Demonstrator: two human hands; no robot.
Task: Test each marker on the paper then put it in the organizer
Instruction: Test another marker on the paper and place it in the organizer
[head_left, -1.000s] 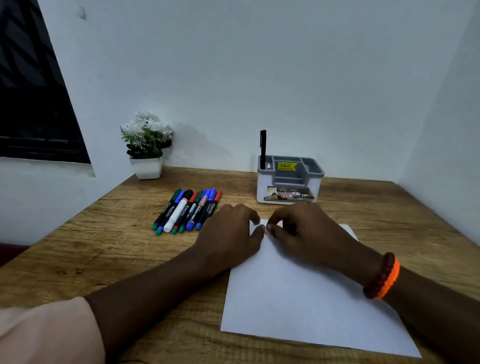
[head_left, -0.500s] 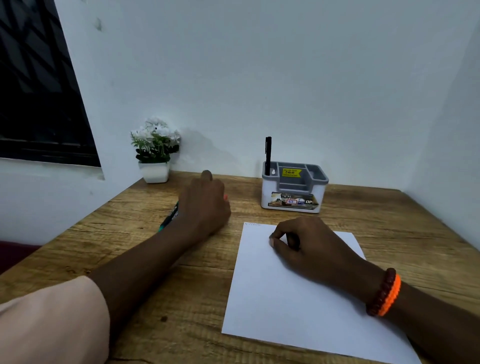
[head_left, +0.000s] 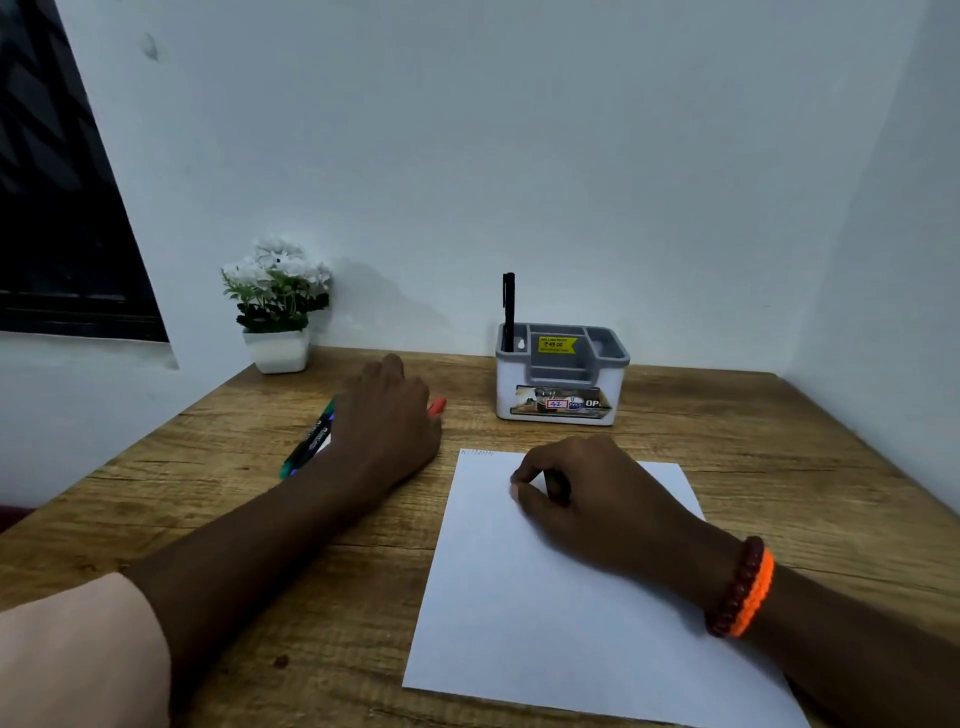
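Note:
A white paper (head_left: 545, 623) lies on the wooden desk in front of me, with a faint scribble (head_left: 478, 453) at its top left corner. My right hand (head_left: 576, 493) rests on the paper's upper part with fingers curled and thumb against the fingertips; I see nothing in it. My left hand (head_left: 387, 415) lies over the row of markers (head_left: 306, 441) left of the paper and hides most of them; a red tip (head_left: 437, 405) sticks out on the right. Its fingers are hidden behind the back of the hand. The grey and white organizer (head_left: 504, 395) stands behind the paper with a black marker (head_left: 508, 306) upright in its left slot.
A small white pot of white flowers (head_left: 278, 312) stands at the desk's back left corner. White walls close the desk at the back and right. A dark window (head_left: 57, 234) is on the left.
A second ago both hands were together at the paper's top edge. My left hand then moved left onto the markers; my right hand stayed on the paper.

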